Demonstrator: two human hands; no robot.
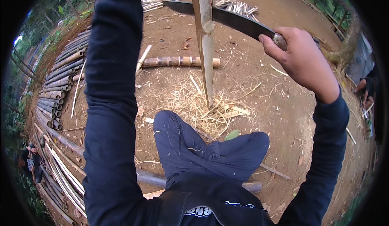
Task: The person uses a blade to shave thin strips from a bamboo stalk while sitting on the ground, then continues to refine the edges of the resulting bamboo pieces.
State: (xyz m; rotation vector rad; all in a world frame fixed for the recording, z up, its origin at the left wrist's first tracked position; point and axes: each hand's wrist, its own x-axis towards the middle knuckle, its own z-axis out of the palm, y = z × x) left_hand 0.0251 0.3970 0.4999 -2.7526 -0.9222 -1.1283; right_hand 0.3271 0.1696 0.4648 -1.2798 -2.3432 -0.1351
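My right hand is closed round the short handle of a machete, at the upper right. Its long dark blade points left, crossing a split bamboo piece, and the tip shows on the far side. Whether the blade runs through the split or behind the bamboo, I cannot tell. The bamboo stands nearly upright, its lower end in a heap of shavings and its top cut off by the upper edge. My left arm stretches up past the top of the picture, so the left hand is out of sight.
I sit low, legs folded before the shavings. A bamboo length lies on the dirt beyond them. Bamboo poles are stacked at the left, with pale strips nearer. More cut strips lie far off. Other people sit at both edges.
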